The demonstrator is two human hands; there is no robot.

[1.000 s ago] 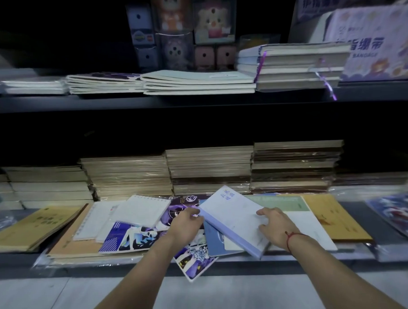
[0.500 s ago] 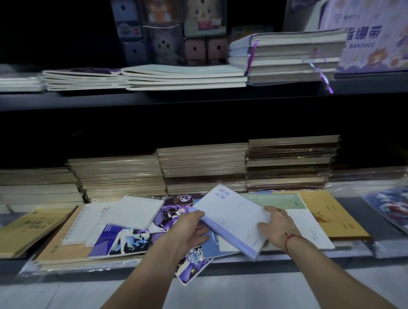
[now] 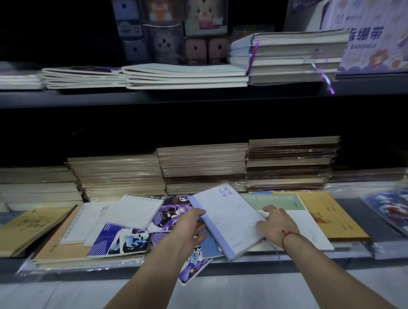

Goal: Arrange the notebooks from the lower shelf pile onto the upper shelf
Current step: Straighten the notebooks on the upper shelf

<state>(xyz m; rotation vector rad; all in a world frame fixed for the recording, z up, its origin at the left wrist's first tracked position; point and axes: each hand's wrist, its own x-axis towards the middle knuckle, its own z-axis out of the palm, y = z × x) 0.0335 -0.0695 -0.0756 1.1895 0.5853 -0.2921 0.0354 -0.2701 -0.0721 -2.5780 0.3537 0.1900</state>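
The upper shelf runs across the top w/ flat stacks of notebooks. The thick stack sits at its right end, w/ thinner ones to the left. It is well above both hands.

The lower shelf holds tall brown stacks at the back & a messy pile of loose notebooks in front. A white spiral pad & purple picture books lie left of the hands. A yellow book lies to the right.

The pale blue notebook is on top of the pile, in the middle, tilted up off the rest. Its long side runs from the near right to the far left, w/ the purple spine on the left edge.

The left hand grips that spine edge, thumb on top, fingers tucked under. The right hand rests on the other long edge, fingers bent over the cover. How far they go under, can't tell.

So the book lies between the 2 hands, both touching it. I think the next move is straight up & a bit forward.
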